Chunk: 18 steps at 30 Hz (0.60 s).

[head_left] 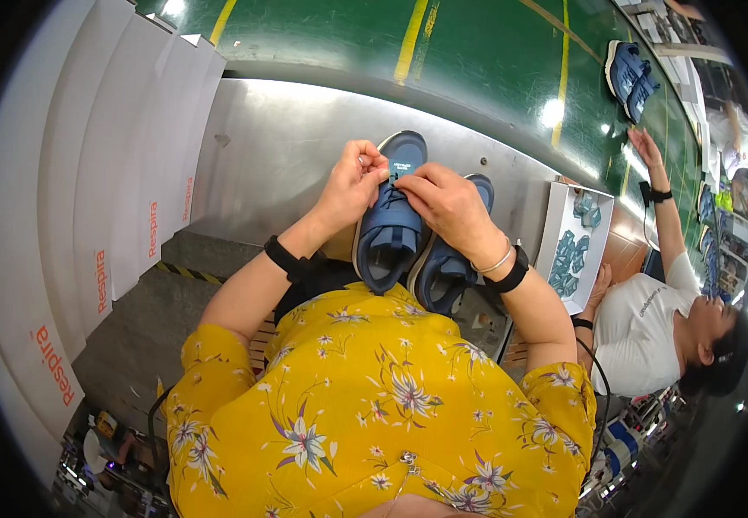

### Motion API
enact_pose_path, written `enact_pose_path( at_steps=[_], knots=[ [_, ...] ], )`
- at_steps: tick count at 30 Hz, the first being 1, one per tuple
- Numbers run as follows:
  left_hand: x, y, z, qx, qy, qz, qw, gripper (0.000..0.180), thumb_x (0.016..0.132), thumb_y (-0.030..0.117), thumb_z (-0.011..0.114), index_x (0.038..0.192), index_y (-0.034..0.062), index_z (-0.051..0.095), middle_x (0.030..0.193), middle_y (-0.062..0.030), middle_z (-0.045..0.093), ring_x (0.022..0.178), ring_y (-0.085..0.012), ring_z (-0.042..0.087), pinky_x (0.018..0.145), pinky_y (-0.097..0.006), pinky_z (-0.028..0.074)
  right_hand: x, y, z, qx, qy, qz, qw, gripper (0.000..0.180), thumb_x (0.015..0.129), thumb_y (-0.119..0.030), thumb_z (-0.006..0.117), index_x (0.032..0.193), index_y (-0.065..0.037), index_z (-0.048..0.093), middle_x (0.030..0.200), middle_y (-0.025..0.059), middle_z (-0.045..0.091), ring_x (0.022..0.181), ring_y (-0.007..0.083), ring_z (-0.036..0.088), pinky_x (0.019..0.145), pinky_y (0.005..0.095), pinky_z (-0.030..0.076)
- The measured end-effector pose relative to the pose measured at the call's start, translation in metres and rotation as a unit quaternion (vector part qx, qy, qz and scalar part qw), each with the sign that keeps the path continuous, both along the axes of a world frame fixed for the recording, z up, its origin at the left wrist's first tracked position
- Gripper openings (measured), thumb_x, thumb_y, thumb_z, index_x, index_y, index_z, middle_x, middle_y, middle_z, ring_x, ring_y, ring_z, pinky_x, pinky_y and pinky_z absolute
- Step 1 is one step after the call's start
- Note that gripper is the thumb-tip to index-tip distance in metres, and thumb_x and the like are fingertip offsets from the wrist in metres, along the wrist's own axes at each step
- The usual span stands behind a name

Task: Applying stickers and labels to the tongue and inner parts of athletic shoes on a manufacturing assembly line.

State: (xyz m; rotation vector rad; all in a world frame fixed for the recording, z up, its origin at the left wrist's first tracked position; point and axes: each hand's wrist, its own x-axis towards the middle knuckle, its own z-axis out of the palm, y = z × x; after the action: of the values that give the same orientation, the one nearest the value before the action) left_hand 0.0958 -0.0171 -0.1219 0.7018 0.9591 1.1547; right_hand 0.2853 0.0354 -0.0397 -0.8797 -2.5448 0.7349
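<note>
Two navy-blue shoes lie side by side in front of me, toes pointing away. My left hand (352, 190) is closed in a pinch at the upper of the left shoe (384, 246), at the edge of a small teal tag (398, 171). Opposite it, the thumb and fingers of my right hand (455, 207) pinch a thin dark cord by the tag. Its knuckles partly cover the other shoe (443, 272), which rests untouched at the right. The fingertips hide part of the tag and cord.
Stacked white shoe boxes (123, 173) stand at the left. A white open box (557, 233) of teal tags sits at the right, near a co-worker (650, 319) reaching toward shoes (628, 79) on the green belt (331, 39). A metal ledge (279, 129) runs before it.
</note>
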Motion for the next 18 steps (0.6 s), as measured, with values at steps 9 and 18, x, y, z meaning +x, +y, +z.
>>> enact_pose_path(
  at_steps=[9,18],
  knots=[
    [0.01,-0.002,0.002,-0.023,-0.026,0.051,0.998,0.023,0.099,-0.001,0.056,0.114,0.0075,0.041,0.1,-0.0054,0.058,0.07,-0.0056,0.051,0.054,-0.019,0.044,-0.002,-0.003,0.0,0.011,-0.037,-0.015,0.999,0.019,0.085,-0.006,0.071,0.103,-0.008,0.069,0.091,0.0097,0.064,0.083,0.0304,0.065,0.07,0.0383,0.054],
    [0.007,-0.006,0.023,0.078,0.261,0.031,0.962,0.018,0.092,-0.004,0.066,0.106,0.0033,0.059,0.095,-0.0024,0.061,0.083,-0.0074,0.057,0.074,-0.021,0.051,0.0,-0.002,-0.006,-0.048,0.006,-0.065,0.997,0.011,0.085,-0.008,0.071,0.095,-0.006,0.065,0.09,0.0129,0.062,0.083,0.0336,0.064,0.071,0.0407,0.054]
  ],
)
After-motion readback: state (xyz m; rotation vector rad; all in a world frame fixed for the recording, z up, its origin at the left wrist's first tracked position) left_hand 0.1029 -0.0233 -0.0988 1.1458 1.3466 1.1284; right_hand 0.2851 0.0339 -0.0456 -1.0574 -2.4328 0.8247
